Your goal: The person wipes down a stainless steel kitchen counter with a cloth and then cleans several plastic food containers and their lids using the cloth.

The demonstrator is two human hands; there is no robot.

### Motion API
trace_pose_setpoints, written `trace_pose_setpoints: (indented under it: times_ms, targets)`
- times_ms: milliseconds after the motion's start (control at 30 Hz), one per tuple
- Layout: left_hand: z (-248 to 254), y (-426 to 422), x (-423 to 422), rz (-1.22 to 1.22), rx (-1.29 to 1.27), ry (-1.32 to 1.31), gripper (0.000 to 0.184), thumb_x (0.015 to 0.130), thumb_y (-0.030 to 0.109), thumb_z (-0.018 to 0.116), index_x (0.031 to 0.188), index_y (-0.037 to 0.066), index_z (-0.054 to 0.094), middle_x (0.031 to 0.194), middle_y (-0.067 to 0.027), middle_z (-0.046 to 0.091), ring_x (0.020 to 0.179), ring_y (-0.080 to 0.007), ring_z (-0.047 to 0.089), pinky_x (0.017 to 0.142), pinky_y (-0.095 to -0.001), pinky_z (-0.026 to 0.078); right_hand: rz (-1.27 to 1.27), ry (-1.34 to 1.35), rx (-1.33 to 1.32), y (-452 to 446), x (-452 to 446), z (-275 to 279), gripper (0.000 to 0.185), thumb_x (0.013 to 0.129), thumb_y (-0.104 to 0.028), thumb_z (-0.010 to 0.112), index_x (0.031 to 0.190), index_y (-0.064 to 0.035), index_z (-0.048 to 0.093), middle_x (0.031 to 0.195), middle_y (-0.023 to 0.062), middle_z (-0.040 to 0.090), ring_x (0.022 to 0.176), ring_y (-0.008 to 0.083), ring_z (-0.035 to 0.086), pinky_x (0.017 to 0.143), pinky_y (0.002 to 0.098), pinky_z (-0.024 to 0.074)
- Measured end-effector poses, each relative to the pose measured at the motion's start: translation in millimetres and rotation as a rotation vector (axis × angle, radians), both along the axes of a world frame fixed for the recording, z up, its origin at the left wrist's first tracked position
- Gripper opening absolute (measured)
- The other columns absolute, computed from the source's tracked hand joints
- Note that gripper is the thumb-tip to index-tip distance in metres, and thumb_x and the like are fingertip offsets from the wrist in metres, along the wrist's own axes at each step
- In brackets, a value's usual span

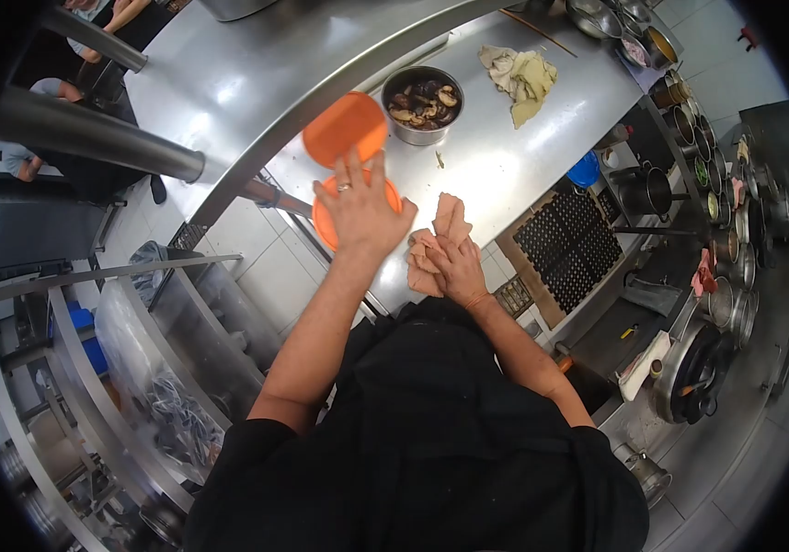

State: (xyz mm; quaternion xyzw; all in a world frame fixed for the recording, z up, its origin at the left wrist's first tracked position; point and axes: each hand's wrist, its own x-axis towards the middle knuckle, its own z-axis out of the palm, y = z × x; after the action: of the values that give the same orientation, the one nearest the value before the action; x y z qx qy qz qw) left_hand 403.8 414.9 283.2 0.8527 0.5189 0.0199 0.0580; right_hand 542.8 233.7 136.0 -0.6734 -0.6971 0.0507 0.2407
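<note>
My left hand [364,213], a ring on one finger, lies with fingers spread over a round orange piece [324,225]. Just above it, a larger orange board [347,127] rests near the counter's edge, close to my fingertips. My right hand [462,271] presses on a crumpled pink cloth [427,262], its fingers bent into the fabric. Beyond my hands, a round metal pot [422,135] holds dark, sliced pieces that look like mushrooms. A crumpled pale yellow cloth [525,81] lies to the right of the pot.
The steel counter [496,166] has an overhead rail [293,115] crossing its left side. Metal bowls [594,18] stand at the back right. A black perforated mat [567,241] and stove pans are at right, wire shelving at lower left. People stand at upper left.
</note>
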Motion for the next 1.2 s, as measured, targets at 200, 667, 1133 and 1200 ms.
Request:
trace_pose_setpoints:
  times_ms: [200,667,1133,1200]
  targets:
    - [-14,20,13,0.226,0.106,-0.029,0.095,0.086,0.051,0.066,0.164,0.008,0.034,0.168,-0.0244,0.029,0.158,-0.0387,0.025,0.119,-0.0758,0.018,0.490,0.162,-0.032,9,-11,3,0.043,0.086,-0.020,0.074,0.129,-0.0154,0.071,0.141,0.0074,0.061,0.117,0.0336,0.059,0.106,0.0474,0.0470]
    - [-29,22,26,0.428,0.153,-0.001,0.089,0.090,0.053,0.063,0.163,0.011,0.036,0.171,-0.0200,0.028,0.161,-0.0346,0.023,0.123,-0.0715,0.016,0.067,0.203,0.143,40,169,29,0.046,0.087,-0.017,0.078,0.132,-0.0164,0.065,0.128,0.0106,0.065,0.104,0.0347,0.068,0.087,0.0466,0.0589]
    - [-5,-104,1,0.151,0.490,-0.616,0.058,0.091,0.027,0.073,0.145,0.011,0.057,0.157,-0.0218,0.045,0.147,-0.0429,0.042,0.122,-0.0596,0.031,-0.085,1.193,-0.006,31,334,30,0.047,0.110,-0.039,0.051,0.137,-0.0007,0.059,0.118,0.0158,0.070,0.102,0.0280,0.071,0.094,0.0381,0.0574]
    - [-22,-146,-14,0.199,0.261,-0.677,0.059,0.094,0.025,0.072,0.148,0.010,0.055,0.158,-0.0215,0.044,0.148,-0.0425,0.042,0.123,-0.0562,0.034,-0.092,1.617,-0.297,19,266,61,0.053,0.111,-0.045,0.052,0.142,-0.0023,0.057,0.122,0.0156,0.070,0.107,0.0294,0.072,0.098,0.0404,0.0582]
